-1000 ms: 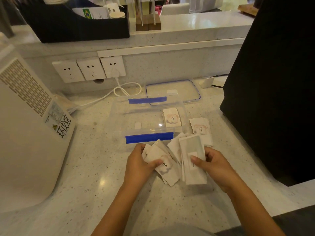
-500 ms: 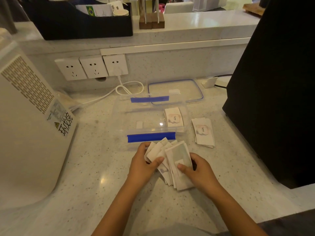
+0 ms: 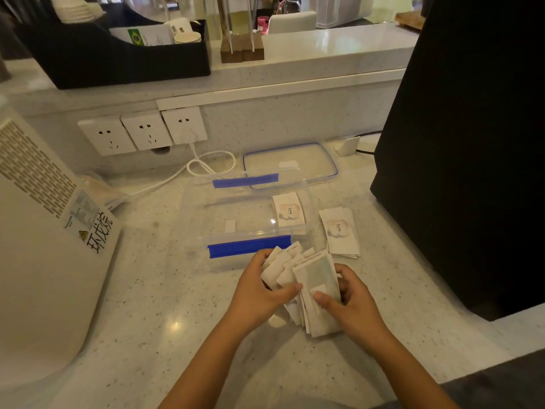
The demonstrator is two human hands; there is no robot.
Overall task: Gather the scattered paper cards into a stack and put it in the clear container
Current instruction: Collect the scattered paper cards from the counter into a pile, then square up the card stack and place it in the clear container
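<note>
A loose bunch of white paper cards is squeezed between both my hands, just in front of the clear container with blue clips. My left hand grips the bunch from the left, thumb on top. From the right, my right hand holds it with the thumb on the top card. One "love" card lies inside the container at its right end. A small pile of "love" cards lies on the counter to the right of the container.
The container's lid lies flat behind it. A white appliance stands at the left, and a tall black box at the right. Wall sockets and a white cable sit at the back.
Both hands have pushed the fanned cards closer together into a tighter bunch, and the right hand has moved leftwards towards the left one.
</note>
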